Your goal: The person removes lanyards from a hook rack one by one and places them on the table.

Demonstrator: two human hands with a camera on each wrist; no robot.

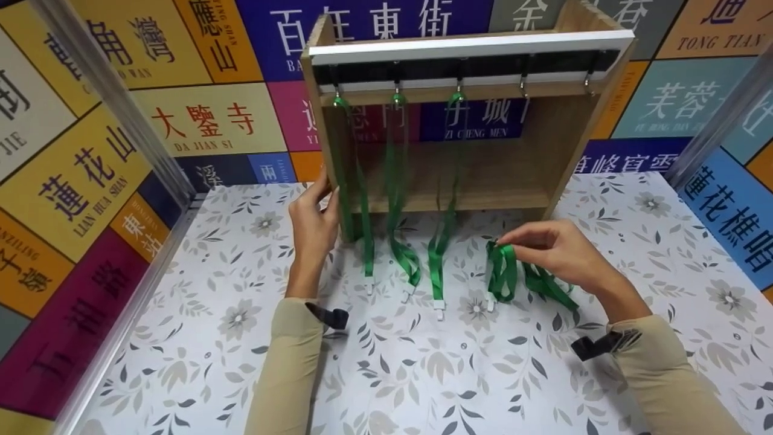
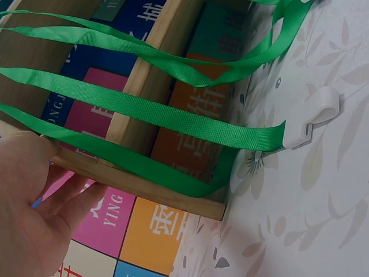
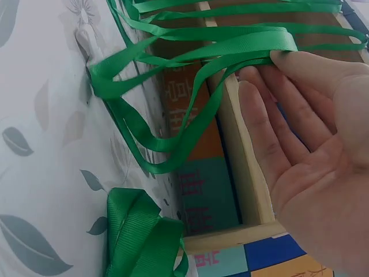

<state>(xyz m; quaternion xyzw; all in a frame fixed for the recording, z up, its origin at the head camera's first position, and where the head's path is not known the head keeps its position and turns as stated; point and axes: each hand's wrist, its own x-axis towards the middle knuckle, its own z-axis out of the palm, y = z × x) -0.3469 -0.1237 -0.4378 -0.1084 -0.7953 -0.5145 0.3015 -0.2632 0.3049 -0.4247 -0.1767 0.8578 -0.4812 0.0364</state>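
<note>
A wooden rack (image 1: 567, 139) stands on the table, with a row of hooks along its front bar. Green lanyards hang from three left hooks, among them the leftmost lanyard (image 1: 367, 241), the middle lanyard (image 1: 395, 199) and the third lanyard (image 1: 444, 241). My left hand (image 1: 314, 223) grips the rack's left side panel (image 2: 144, 187), thumb in front and fingers round behind. Between thumb and fingertips, my right hand (image 1: 564, 251) pinches a looped green lanyard (image 1: 501, 275) with a white clip. Another folded lanyard (image 3: 135, 231) lies on the table beneath that hand.
Two hooks on the right, including the end hook (image 1: 587, 83), hold nothing. Floral cloth (image 1: 241, 362) covers the table. Behind and beside it stand walls of coloured sign panels (image 1: 217, 121), with a clear edge strip (image 1: 115, 344) along the left.
</note>
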